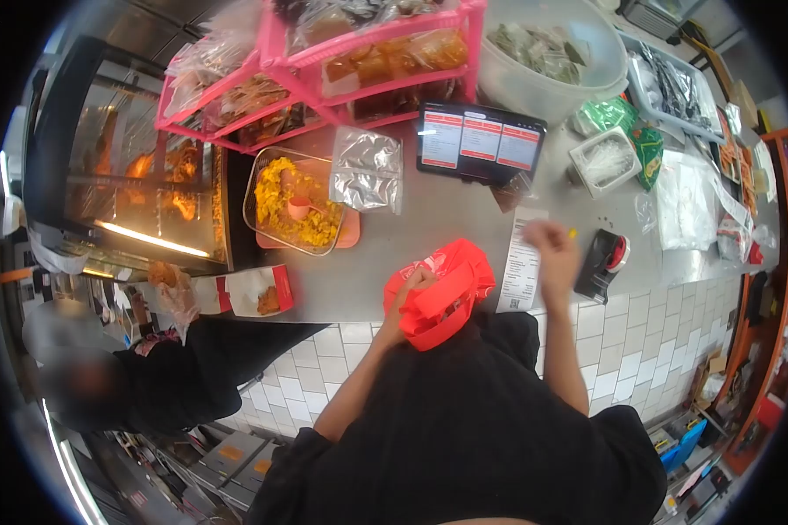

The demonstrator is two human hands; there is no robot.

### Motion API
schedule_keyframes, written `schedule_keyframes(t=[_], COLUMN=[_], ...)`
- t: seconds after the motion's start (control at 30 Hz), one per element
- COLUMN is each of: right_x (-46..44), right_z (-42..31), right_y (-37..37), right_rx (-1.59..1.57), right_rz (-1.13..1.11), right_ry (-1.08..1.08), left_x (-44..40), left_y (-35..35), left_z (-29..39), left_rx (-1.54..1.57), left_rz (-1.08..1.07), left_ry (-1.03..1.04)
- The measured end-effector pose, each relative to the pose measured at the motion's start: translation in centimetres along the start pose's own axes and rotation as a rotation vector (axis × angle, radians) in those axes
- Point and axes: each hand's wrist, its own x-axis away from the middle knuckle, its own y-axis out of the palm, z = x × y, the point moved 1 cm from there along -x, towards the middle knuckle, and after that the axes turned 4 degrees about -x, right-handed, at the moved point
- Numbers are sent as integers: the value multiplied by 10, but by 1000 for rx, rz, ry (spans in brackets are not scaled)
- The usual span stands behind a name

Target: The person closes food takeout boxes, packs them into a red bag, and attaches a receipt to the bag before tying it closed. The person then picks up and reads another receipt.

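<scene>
My left hand [416,287] is closed on a red plastic bag [451,284] at the counter's front edge, close to my body. The bag is bunched up, and what it may contain is hidden. My right hand [552,243] hovers by the upper part of a long printed receipt [521,271], smeared by motion. Whether its fingers hold anything does not show. A small yellow spot appears beside them. To the right of that hand lies a black tape dispenser [600,264] with a red round part.
A tablet [481,142] showing order lists stands behind. Left are a foil pouch [367,169], a tray of yellow food [299,210] with a scoop and a food box [258,291]. Pink racks [324,101] stand at the back. Another person's gloved hand [175,293] holds fried food.
</scene>
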Motion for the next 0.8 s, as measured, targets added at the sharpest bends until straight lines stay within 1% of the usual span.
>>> schedule_keyframes(t=[0.03, 0.07, 0.1, 0.13, 0.17, 0.2, 0.23, 0.3, 0.33, 0.4, 0.43, 0.47, 0.5, 0.53, 0.57, 0.6, 0.63, 0.67, 0.7, 0.73, 0.77, 0.8], right_x=[14, 31, 44, 50, 55, 58, 56, 52, 50, 48, 49, 49, 46, 44, 43, 44, 43, 41, 39, 36, 32, 28], right_z=[20, 39, 49, 48, 44, 40, 36, 29, 35, 36, 36, 38, 39, 39, 35, 29, 27, 28, 28, 29, 21, 2], right_y=[14, 31, 44, 48, 51, 54, 55, 58, 56, 58, 59, 58, 58, 58, 59, 61, 63, 68, 73, 79, 88, 99], right_rx=[4, 71, 140, 141, 255, 368, 374, 500, 361, 362, 359, 360, 383, 409, 410, 386, 361, 360, 276, 191, 190, 320], right_rz=[-95, -120, -148, -171, -297, -417, -427, -623, -672, -679, -680, -685, -722, -757, -756, -744, -730, -726, -648, -569, -568, -478], right_ry=[45, 78, 108, 104, -63, -232, -238, -544, -308, -329, -343, -338, -376, -416, -414, -333, -253, -249, -275, -302, -297, -578], left_x=[-3, -4, -1, 4, 9, 13, 14, 12, 12, 13, 14, 13, 12, 12, 12, 12, 8, 1, -5, -8, -9, -10], left_y=[2, 2, 0, -2, -1, 1, -1, -7, -7, -6, -7, -10, -13, -13, -14, -15, -19, -24, -29, -33, -39, -43], left_z=[-9, -14, -9, 5, 19, 29, 33, 43, 49, 60, 58, 55, 53, 53, 56, 57, 57, 59, 62, 66, 80, 96], left_rx=[205, 412, 416, 6, -412, -404, -400, -879, -876, -972, -971, -889, -807, -805, -797, -790, -790, -745, -699, -698, -630, -563], left_rz=[28, 60, 83, 78, 67, 84, 96, 286, 293, 477, 480, 387, 294, 293, 258, 220, 215, 234, 253, 249, 315, 380], left_ry=[-85, -165, -155, 171, 484, 434, 437, 743, 746, 827, 818, 784, 753, 753, 684, 616, 615, 664, 710, 706, 667, 628])
